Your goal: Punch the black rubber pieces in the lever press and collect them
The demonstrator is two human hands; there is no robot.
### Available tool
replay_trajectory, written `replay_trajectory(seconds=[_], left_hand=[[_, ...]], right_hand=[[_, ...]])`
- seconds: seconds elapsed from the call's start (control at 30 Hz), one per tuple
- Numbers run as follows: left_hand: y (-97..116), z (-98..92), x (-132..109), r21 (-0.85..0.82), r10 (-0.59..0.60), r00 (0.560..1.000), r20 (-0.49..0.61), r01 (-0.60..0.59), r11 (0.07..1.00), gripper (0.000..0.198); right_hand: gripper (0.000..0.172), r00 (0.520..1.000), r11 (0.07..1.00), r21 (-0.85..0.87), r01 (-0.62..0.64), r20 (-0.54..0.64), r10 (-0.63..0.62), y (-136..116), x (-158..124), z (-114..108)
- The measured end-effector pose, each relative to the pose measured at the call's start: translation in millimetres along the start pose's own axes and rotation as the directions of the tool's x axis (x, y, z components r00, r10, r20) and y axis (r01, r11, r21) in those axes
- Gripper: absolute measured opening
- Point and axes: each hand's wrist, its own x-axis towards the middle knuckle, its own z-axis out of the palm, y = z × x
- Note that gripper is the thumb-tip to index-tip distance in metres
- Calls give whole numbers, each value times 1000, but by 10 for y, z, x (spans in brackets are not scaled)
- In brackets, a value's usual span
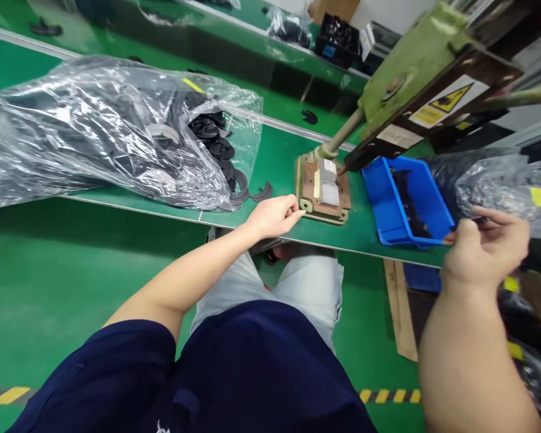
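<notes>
My left hand [277,215] is closed in a pinch beside the front left corner of the press base [323,213]; whatever its fingertips hold is too small to make out. A metal block [329,183] sits on the base. My right hand [489,246] is over the right end of the blue bin [437,207], its fingers curled round something dark that I cannot make out. Small black parts [408,201] lie in the bin. One curved black part [262,192] rests on the green bench [277,153], left of the base.
A large clear bag [103,132] spills curved black parts [220,147] on the left. The green press [406,72] with its lever rises at the upper right. More bagged parts [509,186] lie right of the bin. A black box [338,39] stands at the back.
</notes>
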Motion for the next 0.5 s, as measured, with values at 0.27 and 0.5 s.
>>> replay_trajectory(seconds=[0.27, 0.5], left_hand=[[-14, -48, -762, -157, 230, 961, 153, -206, 966, 31], [-367, 945, -1356, 124, -211, 680, 702, 175, 977, 8]], right_hand=[[34, 992, 986, 157, -63, 117, 45, -418, -1014, 36], [38, 949, 964, 203, -170, 298, 104, -55, -1176, 413]])
